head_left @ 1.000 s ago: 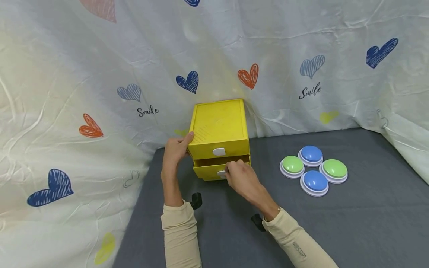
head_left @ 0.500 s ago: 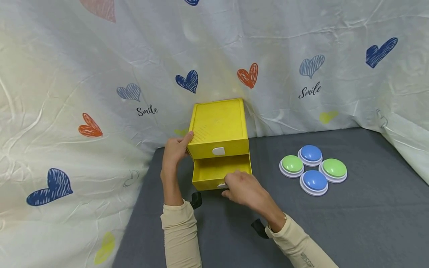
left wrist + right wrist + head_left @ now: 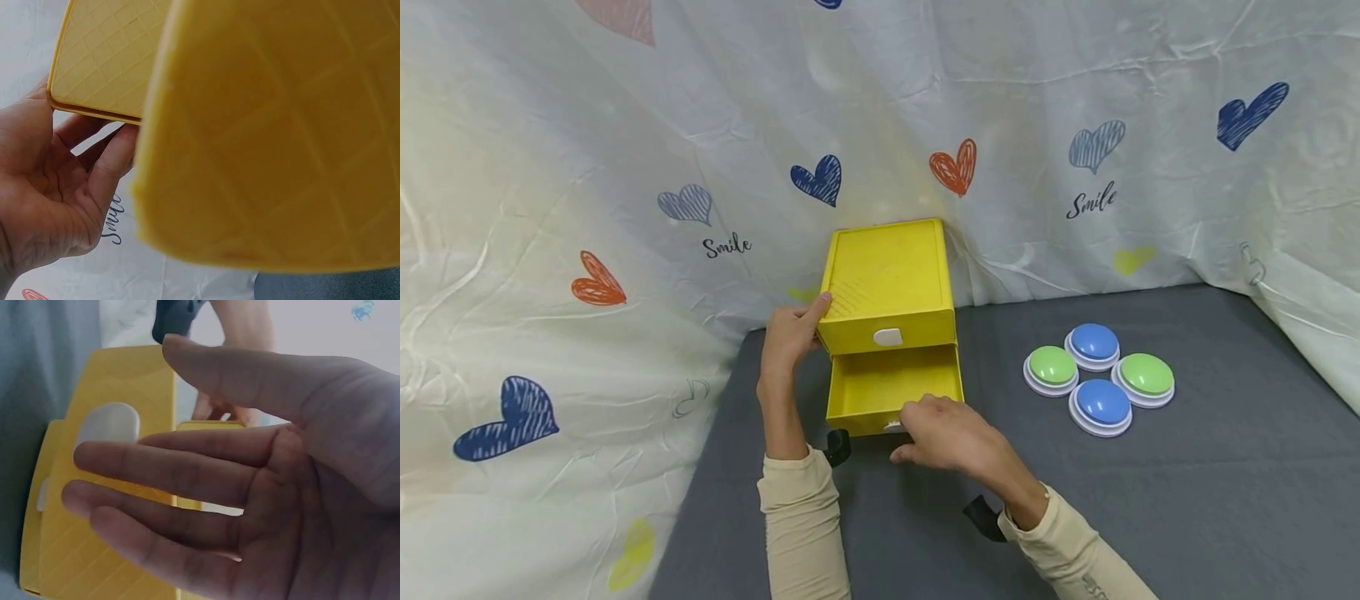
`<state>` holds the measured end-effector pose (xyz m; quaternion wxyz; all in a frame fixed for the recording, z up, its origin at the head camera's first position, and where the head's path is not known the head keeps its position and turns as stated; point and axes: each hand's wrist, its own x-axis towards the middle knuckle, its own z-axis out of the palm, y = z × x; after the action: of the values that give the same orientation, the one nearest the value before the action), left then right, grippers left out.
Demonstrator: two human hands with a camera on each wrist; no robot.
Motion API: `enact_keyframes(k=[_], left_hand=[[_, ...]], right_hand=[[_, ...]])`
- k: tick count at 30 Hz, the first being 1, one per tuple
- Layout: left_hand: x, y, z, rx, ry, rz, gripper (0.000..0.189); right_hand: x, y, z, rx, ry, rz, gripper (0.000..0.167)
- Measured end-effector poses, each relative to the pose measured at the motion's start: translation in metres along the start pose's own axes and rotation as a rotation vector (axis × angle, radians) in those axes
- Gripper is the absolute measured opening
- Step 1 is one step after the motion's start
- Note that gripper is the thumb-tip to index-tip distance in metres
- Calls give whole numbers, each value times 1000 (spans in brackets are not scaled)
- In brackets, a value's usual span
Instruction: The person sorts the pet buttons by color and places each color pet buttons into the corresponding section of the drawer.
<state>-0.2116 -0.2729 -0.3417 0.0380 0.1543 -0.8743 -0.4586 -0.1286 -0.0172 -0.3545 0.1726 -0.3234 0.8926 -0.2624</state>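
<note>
Here's the yellow cabinet (image 3: 887,267) at the hub of the clock on the grey tabletop (image 3: 1225,500), with the lower drawer (image 3: 856,422) standing well out at its six o'clock. Over at nine, the left hand (image 3: 786,337) grips the front corner, thumb up on the top edge, fingers bent against the body. Down at five, the right hand (image 3: 951,433) is right by the drawer front, fingers straight and a little apart, thumb well away from them; whether a fingertip touches the white handle (image 3: 112,422), I can't tell.

This looks like thin moulded plastic: light, stiff, smooth enough to be slippery. I'd say the cabinet could slide or tip under a tug, so that nine o'clock hold suits it. For the drawer, the handle mid-front seems best, pulled squarely toward six; a skewed pull might jam. And out between three and four, well apart, the domed buttons (image 3: 1101,403) sit clustered.
</note>
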Motion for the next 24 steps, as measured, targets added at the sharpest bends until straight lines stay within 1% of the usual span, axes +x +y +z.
enact_keyframes(k=[3, 5, 8, 9, 11, 13, 15, 19, 22, 24], left_hand=[[0, 0, 0, -10, -4, 2, 59], [0, 0, 0, -14, -6, 3, 60], [-1, 0, 1, -7, -2, 3, 61], [-2, 0, 1, -4, -2, 2, 61], [-2, 0, 1, -2, -2, 2, 62], [-2, 0, 2, -1, -3, -1, 62], [-2, -1, 2, -8, -3, -5, 63], [-1, 0, 2, -18, -12, -15, 66], [-2, 1, 2, -13, -21, -16, 69], [-2, 1, 2, -7, -22, -19, 70]], right_hand=[[-5, 5, -8, 100, 8, 5, 33], [-9, 12, -17, 187, 56, -6, 31], [-18, 27, -35, 314, 206, -37, 26], [-21, 33, -41, 351, 267, -29, 25], [-25, 47, -52, 374, 384, 15, 21], [-27, 63, -60, 360, 466, 94, 23], [-26, 82, -65, 287, 503, 183, 32], [-17, 122, -61, 119, 493, 316, 49], [-8, 148, -50, 11, 471, 395, 57], [-2, 160, -39, -43, 445, 444, 61]])
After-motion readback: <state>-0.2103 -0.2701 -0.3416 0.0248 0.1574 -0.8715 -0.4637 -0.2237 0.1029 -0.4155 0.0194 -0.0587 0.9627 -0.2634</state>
